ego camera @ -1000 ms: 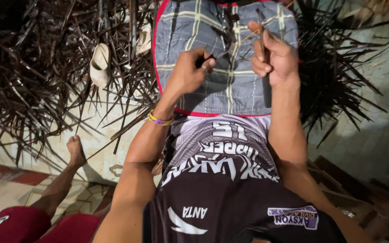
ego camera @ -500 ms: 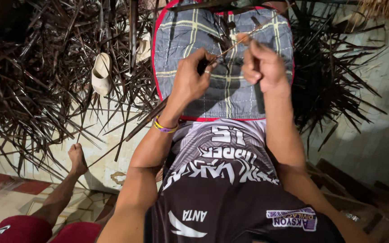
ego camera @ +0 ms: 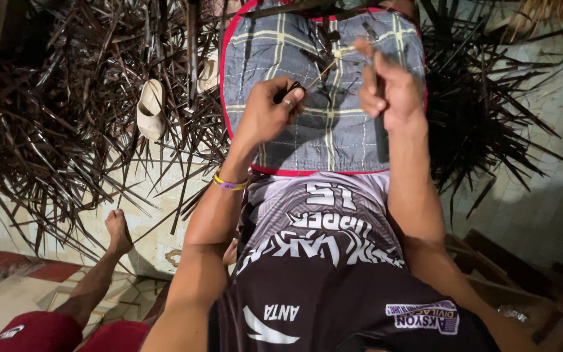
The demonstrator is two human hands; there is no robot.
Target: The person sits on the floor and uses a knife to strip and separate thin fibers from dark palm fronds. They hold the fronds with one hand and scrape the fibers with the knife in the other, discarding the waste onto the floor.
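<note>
My left hand (ego camera: 267, 116) is closed on a small dark tool (ego camera: 288, 93), over a grey plaid cloth with a red edge (ego camera: 333, 140) spread across my lap. A thin pale leaf rib (ego camera: 326, 67) runs from that tool up to my right hand (ego camera: 389, 88). The right hand pinches the rib's upper end, and a dark leaf strip (ego camera: 381, 140) hangs from its grip. A yellow and purple band (ego camera: 229, 184) circles my left wrist. Both hands are about a hand's width apart.
Heaps of dry dark palm leaves (ego camera: 66, 130) lie left and right (ego camera: 483, 111) of the cloth on a pale tiled floor (ego camera: 542, 195). A pale sandal (ego camera: 151, 107) rests among the left leaves. Another person's bare foot (ego camera: 118, 231) and red shorts (ego camera: 40, 329) are at lower left.
My hands have stayed over the cloth, shifting slightly lower in view. The pale rib between them now shows more plainly.
</note>
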